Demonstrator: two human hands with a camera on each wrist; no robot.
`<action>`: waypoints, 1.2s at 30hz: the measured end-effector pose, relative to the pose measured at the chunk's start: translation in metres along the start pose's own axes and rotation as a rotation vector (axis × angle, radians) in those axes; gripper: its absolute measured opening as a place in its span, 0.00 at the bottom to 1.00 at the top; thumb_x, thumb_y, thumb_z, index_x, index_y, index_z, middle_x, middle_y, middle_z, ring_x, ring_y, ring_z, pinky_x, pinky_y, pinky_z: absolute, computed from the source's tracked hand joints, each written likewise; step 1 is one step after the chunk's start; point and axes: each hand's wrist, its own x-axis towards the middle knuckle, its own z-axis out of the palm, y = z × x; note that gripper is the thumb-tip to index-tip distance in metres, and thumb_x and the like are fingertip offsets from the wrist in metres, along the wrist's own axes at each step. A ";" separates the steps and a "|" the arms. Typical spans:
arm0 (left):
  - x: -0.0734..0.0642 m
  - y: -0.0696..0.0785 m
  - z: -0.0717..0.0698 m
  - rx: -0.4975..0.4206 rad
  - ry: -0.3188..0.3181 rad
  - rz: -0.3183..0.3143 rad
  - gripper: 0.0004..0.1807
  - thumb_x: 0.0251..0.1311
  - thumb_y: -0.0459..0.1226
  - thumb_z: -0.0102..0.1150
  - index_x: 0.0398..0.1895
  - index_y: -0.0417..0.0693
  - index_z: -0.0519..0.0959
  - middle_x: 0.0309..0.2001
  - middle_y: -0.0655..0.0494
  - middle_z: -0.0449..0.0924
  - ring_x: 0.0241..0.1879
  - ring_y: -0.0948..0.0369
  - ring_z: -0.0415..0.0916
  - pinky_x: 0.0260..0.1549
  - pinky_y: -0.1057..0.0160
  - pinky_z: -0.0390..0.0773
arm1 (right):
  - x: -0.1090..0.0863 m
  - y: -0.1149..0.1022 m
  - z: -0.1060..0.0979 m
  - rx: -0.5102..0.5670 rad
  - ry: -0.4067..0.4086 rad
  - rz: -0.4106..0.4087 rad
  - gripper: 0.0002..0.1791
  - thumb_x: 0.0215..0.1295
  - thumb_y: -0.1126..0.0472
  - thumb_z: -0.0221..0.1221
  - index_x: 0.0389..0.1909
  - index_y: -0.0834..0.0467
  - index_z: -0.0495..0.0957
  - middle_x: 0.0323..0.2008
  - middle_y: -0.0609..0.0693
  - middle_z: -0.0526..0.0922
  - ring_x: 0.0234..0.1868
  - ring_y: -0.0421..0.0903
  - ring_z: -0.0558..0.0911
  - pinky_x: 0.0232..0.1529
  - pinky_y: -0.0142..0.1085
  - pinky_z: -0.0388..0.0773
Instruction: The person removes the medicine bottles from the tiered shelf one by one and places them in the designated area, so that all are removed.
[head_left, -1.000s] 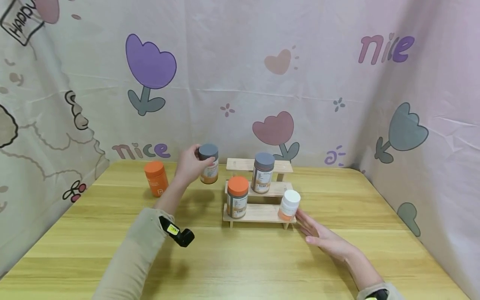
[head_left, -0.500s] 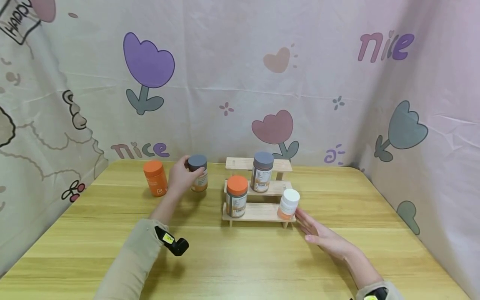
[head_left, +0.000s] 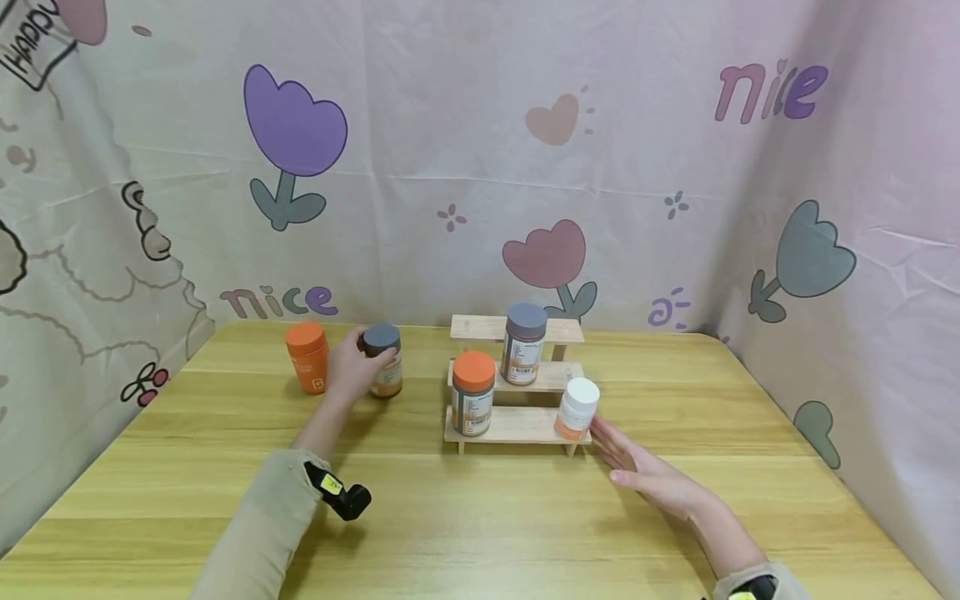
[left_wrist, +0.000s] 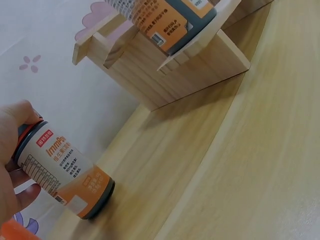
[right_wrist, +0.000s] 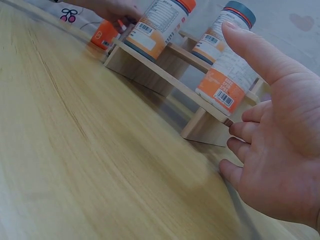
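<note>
My left hand (head_left: 352, 367) grips a supplement bottle with a grey lid (left_wrist: 65, 170) around its upper part, upright and close over the table on the left. Just left of that hand stands an all-orange bottle (head_left: 307, 358). My right hand (head_left: 652, 479) is held with its fingers extended at the right end of a small wooden tiered shelf (head_left: 525, 425), fingertips right at its lower step. A white-capped bottle (right_wrist: 227, 82) stands on that step beside the fingers. An orange-lidded bottle (head_left: 473, 393) is at the step's left end, and another grey-lidded bottle (head_left: 523, 343) stands on the middle step.
The shelf's top step (head_left: 487, 327) bears nothing. The wood-grain table (head_left: 480, 517) reaches back to a printed curtain (head_left: 420, 167), which also hangs along both sides.
My left hand has carried the grey-lidded bottle left and downward, away from the shelf and toward the all-orange bottle. The right hand has stayed in place.
</note>
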 end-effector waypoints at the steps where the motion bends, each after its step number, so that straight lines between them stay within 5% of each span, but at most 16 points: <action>1: 0.000 -0.001 0.000 -0.002 -0.001 -0.006 0.28 0.54 0.41 0.63 0.56 0.36 0.68 0.53 0.37 0.73 0.53 0.46 0.70 0.53 0.49 0.70 | 0.000 0.000 0.000 -0.001 -0.001 -0.001 0.42 0.69 0.65 0.47 0.70 0.63 0.28 0.69 0.65 0.26 0.67 0.66 0.33 0.62 0.24 0.50; 24: -0.003 -0.005 -0.003 0.012 0.000 -0.018 0.28 0.55 0.42 0.62 0.56 0.36 0.68 0.55 0.36 0.72 0.55 0.45 0.68 0.55 0.47 0.67 | 0.000 0.001 0.000 -0.006 0.001 0.009 0.43 0.69 0.64 0.48 0.70 0.62 0.27 0.69 0.65 0.26 0.67 0.67 0.33 0.62 0.24 0.51; 36: -0.008 0.000 -0.008 -0.035 0.012 -0.040 0.41 0.53 0.47 0.65 0.64 0.35 0.60 0.60 0.37 0.65 0.61 0.45 0.62 0.59 0.47 0.61 | 0.001 0.000 0.001 -0.001 -0.002 0.003 0.43 0.69 0.66 0.48 0.70 0.64 0.27 0.69 0.66 0.26 0.67 0.67 0.33 0.62 0.24 0.51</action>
